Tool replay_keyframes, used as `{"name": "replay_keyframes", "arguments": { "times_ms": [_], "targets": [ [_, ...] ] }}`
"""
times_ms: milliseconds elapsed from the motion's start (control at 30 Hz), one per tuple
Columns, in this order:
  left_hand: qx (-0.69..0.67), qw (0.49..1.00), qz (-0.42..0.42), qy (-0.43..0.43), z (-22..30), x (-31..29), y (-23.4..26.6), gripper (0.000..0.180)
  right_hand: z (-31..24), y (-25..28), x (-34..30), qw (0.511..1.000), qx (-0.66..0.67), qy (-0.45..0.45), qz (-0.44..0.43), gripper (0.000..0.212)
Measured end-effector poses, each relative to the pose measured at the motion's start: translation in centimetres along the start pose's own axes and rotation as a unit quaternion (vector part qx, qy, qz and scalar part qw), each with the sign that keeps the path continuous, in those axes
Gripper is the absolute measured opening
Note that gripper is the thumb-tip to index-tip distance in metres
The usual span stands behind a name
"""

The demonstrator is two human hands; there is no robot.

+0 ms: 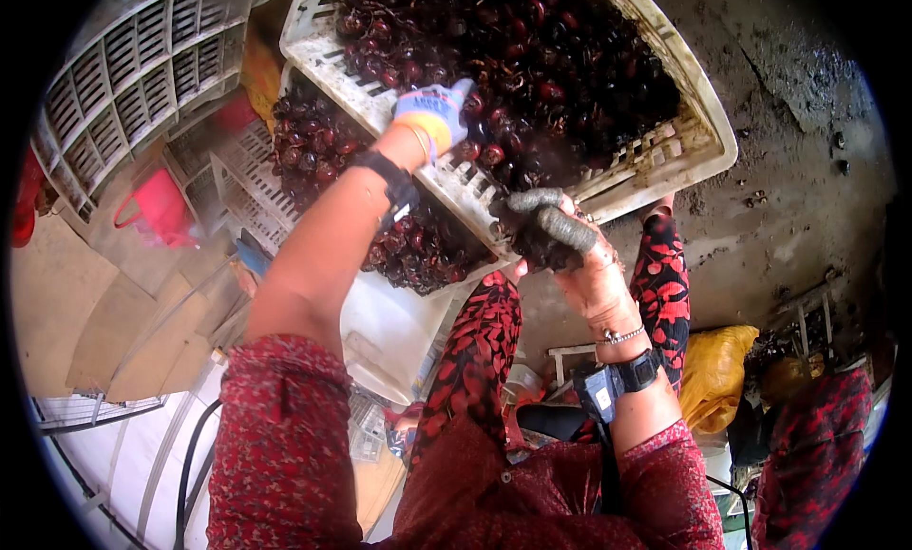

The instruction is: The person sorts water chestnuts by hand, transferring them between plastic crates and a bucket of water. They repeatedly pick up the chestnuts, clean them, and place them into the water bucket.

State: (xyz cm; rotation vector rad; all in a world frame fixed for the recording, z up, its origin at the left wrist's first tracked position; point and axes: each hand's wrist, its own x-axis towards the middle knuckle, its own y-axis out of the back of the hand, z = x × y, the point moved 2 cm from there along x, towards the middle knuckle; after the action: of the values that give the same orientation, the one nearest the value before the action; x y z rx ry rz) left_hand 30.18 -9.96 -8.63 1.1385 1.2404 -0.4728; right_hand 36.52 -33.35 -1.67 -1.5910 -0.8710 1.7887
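My left hand [432, 118], in a pale glove with an orange cuff, reaches over the near wall of a white slatted plastic crate [708, 137]. Its fingers touch the dark red, round water chestnuts [551, 92] inside; how they are bent is blurred. At the crate's near corner, my right hand [575, 251] has its fingers curled, with grey wrapping around some of them. A dark, muddy clump [541, 251] is in its grip, and I cannot make out its single pieces.
A lower crate of water chestnuts [318, 142] sits under the first one's left side. An empty-looking white crate [142, 66] stands at far left, near a pink bag [161, 208]. Wet, muddy floor [788, 170] lies right; a yellow sack [717, 379] is beside my leg.
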Motion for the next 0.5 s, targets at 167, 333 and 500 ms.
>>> {"name": "replay_keyframes", "arguments": {
  "times_ms": [167, 333, 500],
  "targets": [
    [-0.611, 0.779, -0.033, -0.135, -0.8, -1.4, -1.5, 0.019, -0.2, -0.9, -0.1, 1.0, -0.018, 0.005, 0.013, 0.034],
    [-0.668, 0.743, -0.03, -0.027, -1.9, -4.6, 1.0, 0.034, -0.4, -0.4, 0.0, 1.0, -0.01, 0.022, -0.008, 0.035],
    [-0.757, 0.641, -0.062, -0.114, -2.0, -6.7, 1.3, 0.045, 0.3, 0.0, 0.2, 1.0, -0.02, -0.012, 0.009, 0.038]
  ]
}}
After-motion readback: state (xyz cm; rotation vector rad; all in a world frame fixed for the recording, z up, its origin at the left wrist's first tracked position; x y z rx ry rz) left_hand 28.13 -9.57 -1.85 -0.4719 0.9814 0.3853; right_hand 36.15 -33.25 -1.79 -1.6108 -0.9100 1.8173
